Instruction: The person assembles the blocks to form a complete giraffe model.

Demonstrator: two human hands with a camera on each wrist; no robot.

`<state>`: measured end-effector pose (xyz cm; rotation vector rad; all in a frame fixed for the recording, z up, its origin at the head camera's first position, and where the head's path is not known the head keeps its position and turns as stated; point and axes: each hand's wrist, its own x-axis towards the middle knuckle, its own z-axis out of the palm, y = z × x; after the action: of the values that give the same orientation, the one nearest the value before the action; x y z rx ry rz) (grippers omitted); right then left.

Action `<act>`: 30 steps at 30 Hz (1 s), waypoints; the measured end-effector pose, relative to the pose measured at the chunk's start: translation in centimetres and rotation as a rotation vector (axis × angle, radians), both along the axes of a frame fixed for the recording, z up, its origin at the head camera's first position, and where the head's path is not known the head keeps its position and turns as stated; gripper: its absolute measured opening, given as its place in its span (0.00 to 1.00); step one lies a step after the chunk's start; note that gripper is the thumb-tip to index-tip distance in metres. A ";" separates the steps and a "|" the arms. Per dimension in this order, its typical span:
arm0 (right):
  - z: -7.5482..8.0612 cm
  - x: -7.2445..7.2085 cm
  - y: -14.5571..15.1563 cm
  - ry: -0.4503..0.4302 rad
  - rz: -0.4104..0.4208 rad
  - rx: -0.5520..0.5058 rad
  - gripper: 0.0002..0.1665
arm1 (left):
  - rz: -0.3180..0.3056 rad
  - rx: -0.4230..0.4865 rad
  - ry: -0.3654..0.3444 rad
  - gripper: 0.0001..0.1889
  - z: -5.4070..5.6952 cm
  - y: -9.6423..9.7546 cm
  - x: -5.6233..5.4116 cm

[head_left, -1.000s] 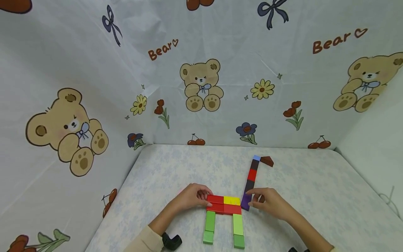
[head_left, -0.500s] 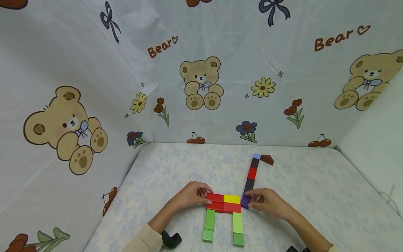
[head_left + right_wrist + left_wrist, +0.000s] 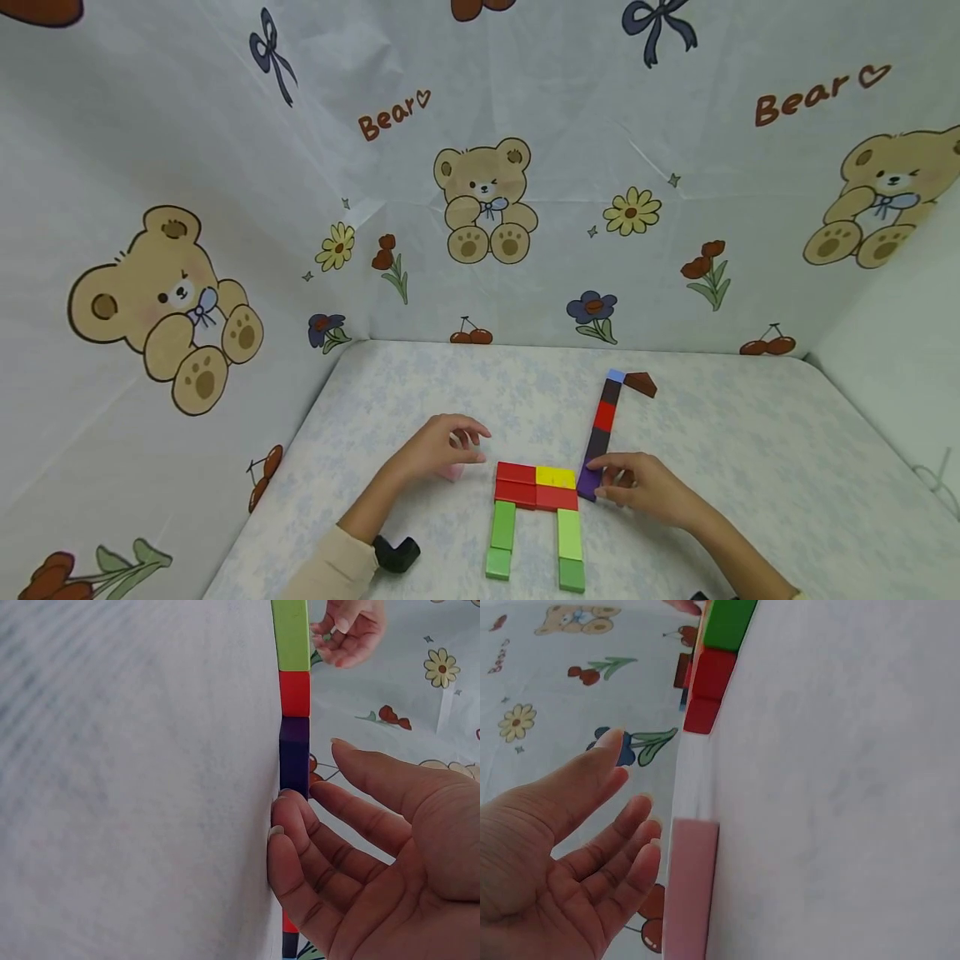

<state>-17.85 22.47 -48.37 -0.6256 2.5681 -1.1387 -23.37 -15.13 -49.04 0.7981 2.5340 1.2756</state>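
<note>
My left hand (image 3: 441, 444) hovers left of the block figure, fingers parted and holding nothing. Partly hidden below it is a pink block (image 3: 452, 472), which shows as a long bar (image 3: 691, 892) in the left wrist view. My right hand (image 3: 643, 485) has its fingertips at the right side of a purple block (image 3: 588, 482), thumb apart from the fingers. That purple block (image 3: 295, 756) forms the lower end of a slanting row with black blocks (image 3: 597, 442), a red block (image 3: 604, 415) and a light blue block (image 3: 616, 376). Beside it lie red blocks (image 3: 516, 495) and a yellow block (image 3: 556, 477).
Two columns of green blocks (image 3: 503, 525) extend toward me below the red ones. A brown angular block (image 3: 641, 384) lies at the row's far end. The pale patterned table (image 3: 750, 467) meets a bear-print sheet (image 3: 555, 292) at the back and left.
My left hand has let go of the red blocks and moved left and slightly away from me, baring more of the pink block. My right hand stays at the purple block.
</note>
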 end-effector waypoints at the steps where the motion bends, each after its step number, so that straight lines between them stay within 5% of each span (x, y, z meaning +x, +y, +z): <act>1: 0.0 0.0 0.0 -0.001 0.001 0.000 0.23 | -0.002 -0.004 0.005 0.18 0.1 -0.5 -0.2; 12: -0.1 -0.1 0.0 -0.011 -0.002 -0.007 0.22 | -0.007 -0.113 0.029 0.17 0.4 -4.8 -1.5; 25: -0.1 -0.1 -0.1 -0.042 -0.021 -0.011 0.22 | -0.128 -0.127 -0.072 0.15 0.4 -5.0 -1.7; 30: -0.2 0.0 -0.1 -0.042 -0.030 -0.011 0.22 | -0.128 -0.136 -0.093 0.10 0.3 -4.9 -1.5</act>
<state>-17.87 22.37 -48.60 -0.5614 2.5454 -1.1633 -24.82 -19.99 -48.72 0.8366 2.4237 1.0630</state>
